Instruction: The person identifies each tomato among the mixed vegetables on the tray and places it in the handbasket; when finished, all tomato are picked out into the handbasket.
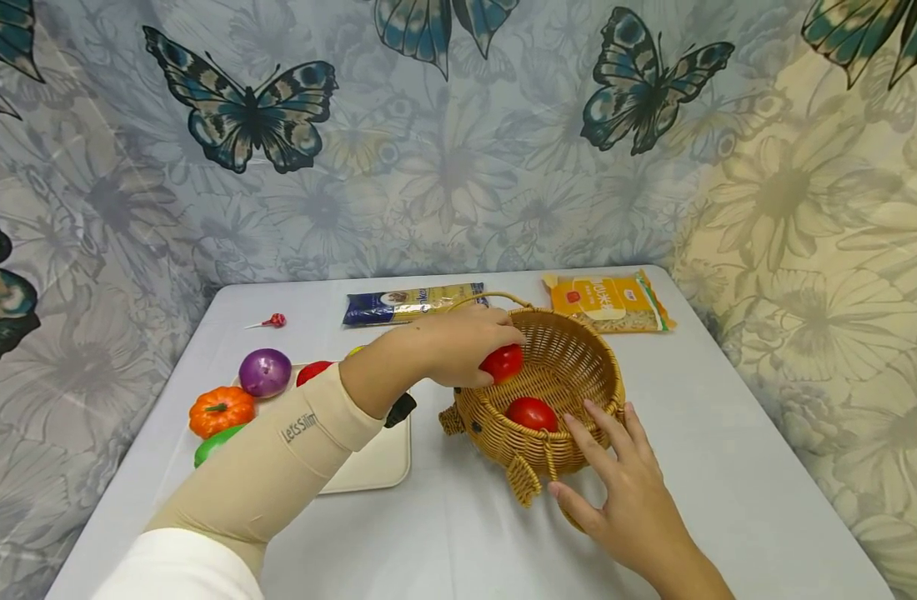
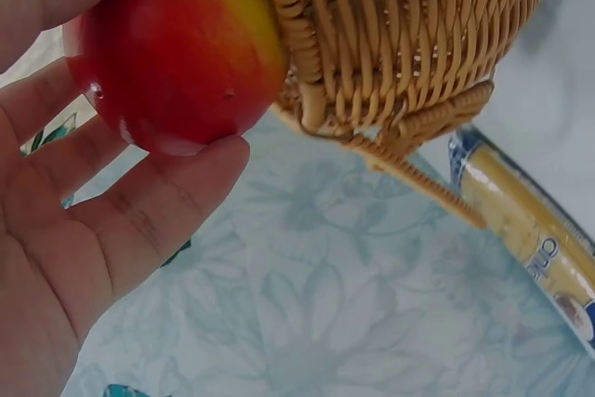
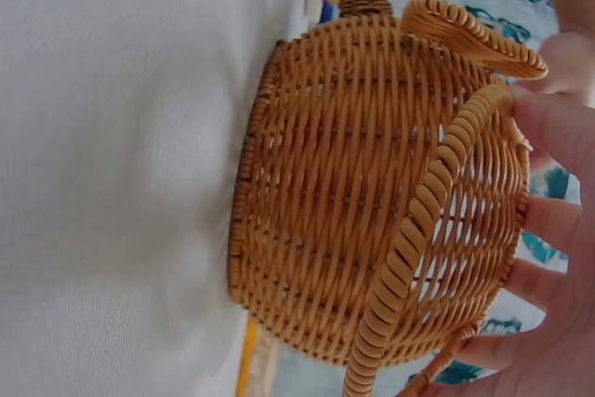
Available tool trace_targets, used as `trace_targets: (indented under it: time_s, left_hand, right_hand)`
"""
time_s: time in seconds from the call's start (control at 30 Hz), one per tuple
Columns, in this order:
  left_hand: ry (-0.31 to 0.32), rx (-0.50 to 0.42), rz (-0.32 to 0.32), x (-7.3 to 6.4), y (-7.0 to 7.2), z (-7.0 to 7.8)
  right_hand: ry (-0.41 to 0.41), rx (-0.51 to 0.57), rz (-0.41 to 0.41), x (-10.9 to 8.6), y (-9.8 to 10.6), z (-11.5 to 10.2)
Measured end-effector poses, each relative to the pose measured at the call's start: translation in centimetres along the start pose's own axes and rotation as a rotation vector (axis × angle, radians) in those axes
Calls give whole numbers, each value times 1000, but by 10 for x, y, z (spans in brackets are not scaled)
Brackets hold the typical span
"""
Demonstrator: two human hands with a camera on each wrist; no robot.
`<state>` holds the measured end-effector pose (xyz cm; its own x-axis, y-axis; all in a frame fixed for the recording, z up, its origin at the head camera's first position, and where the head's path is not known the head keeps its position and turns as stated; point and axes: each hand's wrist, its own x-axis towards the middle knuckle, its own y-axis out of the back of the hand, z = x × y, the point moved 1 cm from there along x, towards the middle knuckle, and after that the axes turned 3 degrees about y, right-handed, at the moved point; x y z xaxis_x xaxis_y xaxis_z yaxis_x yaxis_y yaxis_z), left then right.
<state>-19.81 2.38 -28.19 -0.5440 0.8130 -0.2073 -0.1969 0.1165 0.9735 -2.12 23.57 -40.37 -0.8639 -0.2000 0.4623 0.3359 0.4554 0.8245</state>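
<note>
My left hand [image 1: 466, 342] grips a red apple [image 2: 181, 53] with a yellow patch and a bit of green leaf. It holds the apple over the left side of a woven wicker basket [image 1: 496, 437], whose rim overlaps the fruit in the left wrist view. Inside the basket lies another shiny red fruit [image 1: 532, 413]. At the basket's near right side, my right hand [image 1: 623, 483] touches the rim with spread, fairly straight fingers. Its thumb lies by the folded-down wicker handle [image 3: 418, 216]. The basket has animal-like ears and a dark eye.
A cream tray [image 1: 376, 467] sits left, partly hidden by my left arm. Around it are a purple onion [image 1: 265, 372], an orange pumpkin [image 1: 222, 412], and green [image 1: 214, 445] and red [image 1: 312, 372] pieces. Behind are a lollipop [image 1: 277, 320], a pasta packet [image 1: 398, 305] and a yellow bag [image 1: 608, 302].
</note>
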Motion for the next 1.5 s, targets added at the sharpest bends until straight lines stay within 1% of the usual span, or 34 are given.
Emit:
trace_targets:
  time_s: [0.2,0.43,0.63,0.83,1.03,1.23,1.33,1.5]
  left_hand:
    - [-3,-9,-23,10,-6,5]
    - [-4,-6,-55,21,-18,10]
    - [8,-4,-69,24,-24,13]
    - [-4,-12,-76,25,-27,14]
    - [-20,8,-60,22,-26,15]
    - [-23,-7,-52,13,-21,14]
    - [-10,-24,-49,7,-20,10]
    - [20,-52,-46,-4,-22,-2]
  right_hand:
    - [-11,9,-11,0,-1,2]
    - [-9,10,-13,0,-1,3]
    - [-16,12,-16,0,-2,2]
    - [-5,8,-5,0,-2,2]
    - [0,7,-3,0,-2,2]
    - [-6,7,-10,0,-1,2]
    - [-1,10,-8,0,-1,2]
    - [-1,4,-12,1,-1,3]
